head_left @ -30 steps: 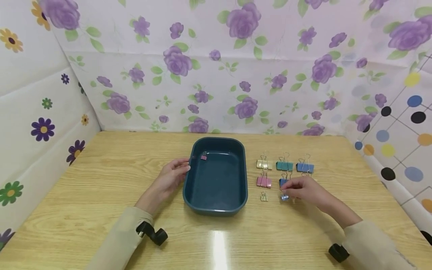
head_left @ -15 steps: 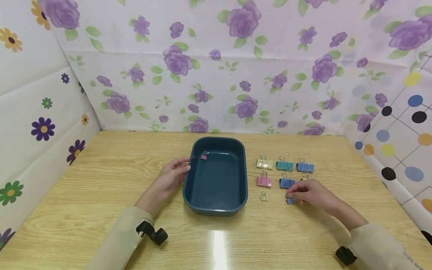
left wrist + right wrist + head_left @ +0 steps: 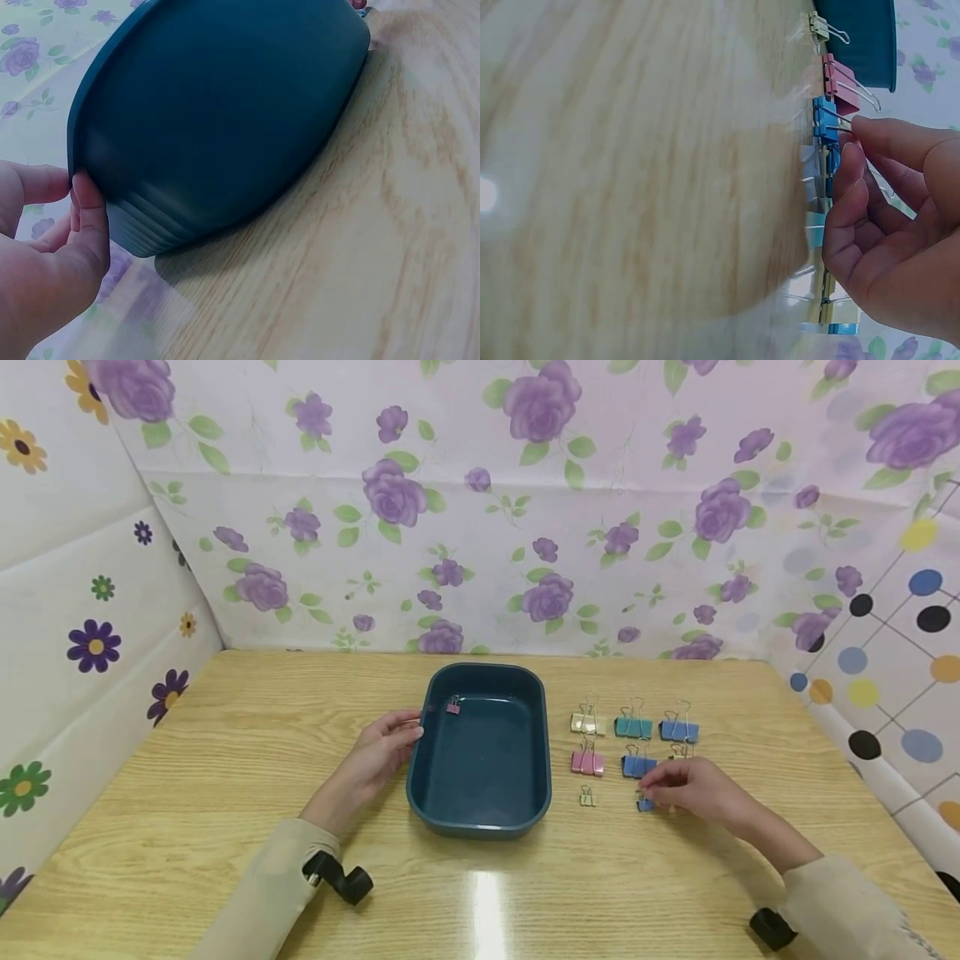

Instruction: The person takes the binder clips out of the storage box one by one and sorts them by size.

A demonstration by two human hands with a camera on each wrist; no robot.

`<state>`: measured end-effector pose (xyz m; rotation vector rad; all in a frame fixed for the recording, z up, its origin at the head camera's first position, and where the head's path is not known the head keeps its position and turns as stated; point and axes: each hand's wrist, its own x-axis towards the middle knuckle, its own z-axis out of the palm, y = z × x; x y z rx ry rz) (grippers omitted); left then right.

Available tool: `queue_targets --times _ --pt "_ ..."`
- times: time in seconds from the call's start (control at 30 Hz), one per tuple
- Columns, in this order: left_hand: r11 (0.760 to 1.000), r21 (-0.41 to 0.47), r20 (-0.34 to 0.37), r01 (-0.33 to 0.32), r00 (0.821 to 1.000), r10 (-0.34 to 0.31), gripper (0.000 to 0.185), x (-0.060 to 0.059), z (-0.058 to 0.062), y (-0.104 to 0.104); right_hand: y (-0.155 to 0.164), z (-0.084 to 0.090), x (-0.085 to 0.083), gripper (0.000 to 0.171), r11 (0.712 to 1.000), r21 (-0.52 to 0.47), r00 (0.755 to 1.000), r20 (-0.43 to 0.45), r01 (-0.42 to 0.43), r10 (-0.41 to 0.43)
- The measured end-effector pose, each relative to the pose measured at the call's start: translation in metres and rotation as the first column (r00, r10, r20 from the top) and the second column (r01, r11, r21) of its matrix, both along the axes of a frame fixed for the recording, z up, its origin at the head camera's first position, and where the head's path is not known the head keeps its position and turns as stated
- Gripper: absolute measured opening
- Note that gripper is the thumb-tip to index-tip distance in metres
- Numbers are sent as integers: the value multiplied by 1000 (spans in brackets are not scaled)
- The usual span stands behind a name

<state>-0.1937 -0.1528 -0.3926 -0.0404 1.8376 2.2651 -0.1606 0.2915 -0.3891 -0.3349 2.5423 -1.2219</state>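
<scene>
My left hand (image 3: pixel 375 756) pinches the left rim of a dark teal plastic tray (image 3: pixel 483 768), thumb on one side and fingers on the other in the left wrist view. A small pink binder clip (image 3: pixel 453 706) lies inside, near the far left corner. Right of the tray, my right hand (image 3: pixel 693 787) holds a small blue binder clip (image 3: pixel 825 120) by its wire handles between thumb and fingertip. The clip is at the table surface, in front of a larger blue binder clip (image 3: pixel 638 767). To its left sits a small pale yellow binder clip (image 3: pixel 587 797).
Behind the right hand, larger binder clips stand in rows: yellow (image 3: pixel 588 725), teal (image 3: pixel 633 728), blue (image 3: pixel 679 732) and pink (image 3: pixel 587 764). A gold-coloured clip (image 3: pixel 681 750) is partly hidden by the hand. Flowered cloth (image 3: pixel 480 568) hangs behind the wooden table (image 3: pixel 300 693).
The right hand has moved slightly right with the small blue binder clip, uncovering the larger blue one behind, and has held nearly still since. The left hand and tray stay put.
</scene>
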Motion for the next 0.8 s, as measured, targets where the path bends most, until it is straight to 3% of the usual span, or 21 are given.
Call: queue_targets --times 0.2,0.37,0.6,0.8 --pt "1000 0 7 -4 1000 4 39 -1 -1 0 -1 7 0 21 1000 18 999 -34 17 -17" --pt "1000 0 -2 2 1000 -2 39 0 -1 0 -5 25 -6 28 999 30 998 -64 23 -21" --pt "1000 -5 7 -3 1000 3 39 1 0 0 -31 72 -20 33 999 30 988 -153 -15 19" --pt "1000 -4 3 1 1000 -1 40 0 0 -1 -71 123 -39 29 997 68 962 -267 -43 59"
